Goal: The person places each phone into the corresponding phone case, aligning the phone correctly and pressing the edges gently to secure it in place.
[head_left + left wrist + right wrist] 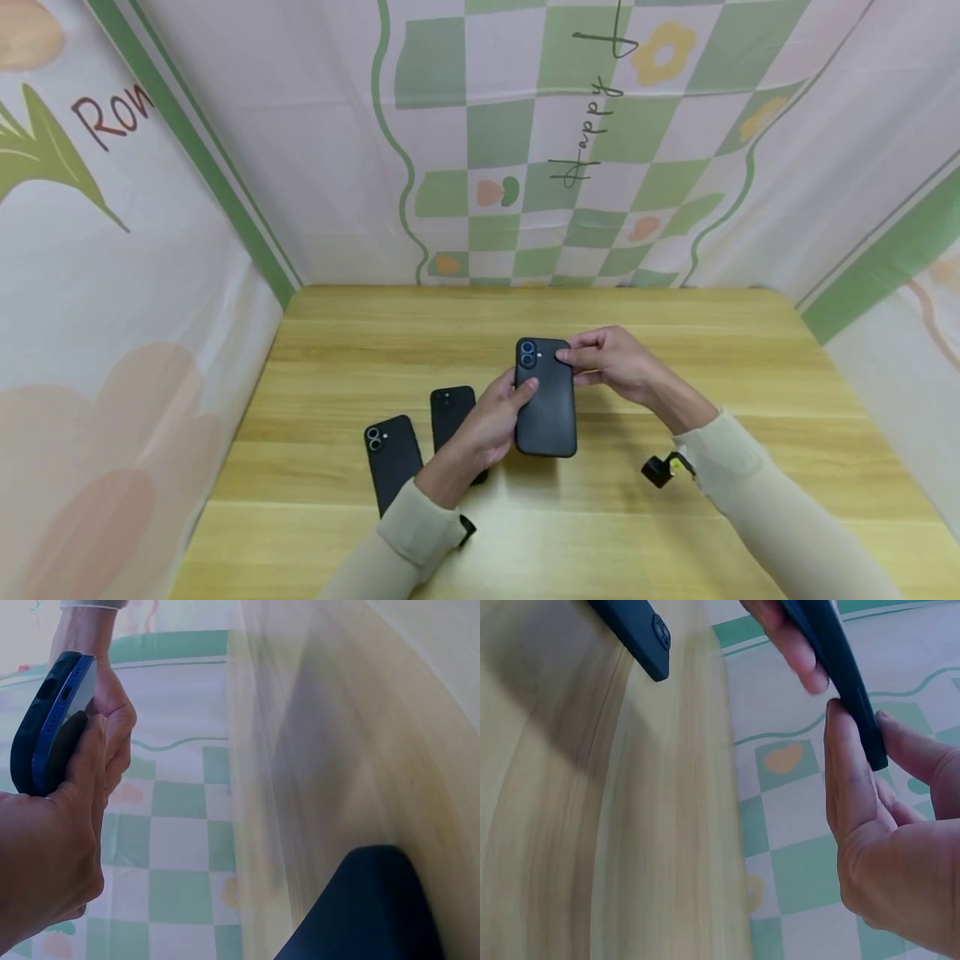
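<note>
A smartphone (546, 408) in a black case is held above the table, its back and two camera lenses facing up. My left hand (495, 417) grips its left side, thumb on the back. My right hand (611, 362) pinches the upper right corner between thumb and fingers. In the left wrist view, the blue phone edge (54, 727) with its port shows beside the black case (30, 735). From the right wrist, the phone (840, 675) appears edge-on between both hands. Whether the case is fully seated, I cannot tell.
Two black phones or cases lie on the wooden table (675, 542), left of the held phone. The outer one (395, 462) has silver-ringed lenses; the inner one (450, 410) is partly covered by my left hand. Printed cloth (495, 133) hangs behind and at both sides.
</note>
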`<state>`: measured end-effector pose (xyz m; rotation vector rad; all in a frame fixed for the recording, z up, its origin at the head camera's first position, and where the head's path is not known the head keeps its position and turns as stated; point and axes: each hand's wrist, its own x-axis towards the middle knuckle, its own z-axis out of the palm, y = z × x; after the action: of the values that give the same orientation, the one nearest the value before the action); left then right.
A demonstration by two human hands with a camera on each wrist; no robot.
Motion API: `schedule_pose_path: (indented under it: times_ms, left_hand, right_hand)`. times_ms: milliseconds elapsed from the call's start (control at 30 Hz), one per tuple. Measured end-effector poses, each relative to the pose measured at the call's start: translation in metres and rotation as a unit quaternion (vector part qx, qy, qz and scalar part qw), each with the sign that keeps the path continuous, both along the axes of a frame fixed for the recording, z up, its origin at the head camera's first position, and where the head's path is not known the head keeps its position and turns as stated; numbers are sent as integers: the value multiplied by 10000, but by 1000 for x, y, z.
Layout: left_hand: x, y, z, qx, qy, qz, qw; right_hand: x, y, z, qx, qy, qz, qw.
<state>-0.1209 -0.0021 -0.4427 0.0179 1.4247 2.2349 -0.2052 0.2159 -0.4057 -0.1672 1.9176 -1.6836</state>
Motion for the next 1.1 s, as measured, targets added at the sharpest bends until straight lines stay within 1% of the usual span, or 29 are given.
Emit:
schedule_pose_path:
  times_ms: [133,267,400,533,600,733,967,1100]
  left_hand:
    - [-2,-1,0,-74,-13,107,9999]
    - [-3,-1,-1,-48,21,205,9998]
    - [-5,0,0,30,19,491,9988]
    - [-7,0,2,67,-25,807,9967]
    - [-7,0,2,67,-14,878,9961]
    - [-7,0,3,55,-48,940,9955]
    - [-5,1,5,142,-51,863,9962]
    - [-7,0,6,128,-50,888,9960]
  right_hand:
    - [4,-3,-1,-138,12,-91,9999]
    - [7,-6,-3,-344,-92,-251,9990]
    - [11,-12,-7,-490,-192,-261,9983]
    - [16,-17,-9,-570,-184,-208,9980]
    - [18,-19,-10,-643,-192,-274,9974]
    - [21,-21,-11,-694,-211,-452,9963]
    - [26,-21,-12,-472,57,-657,9967]
    - [28,-22,-13,-527,-13,-836,9951]
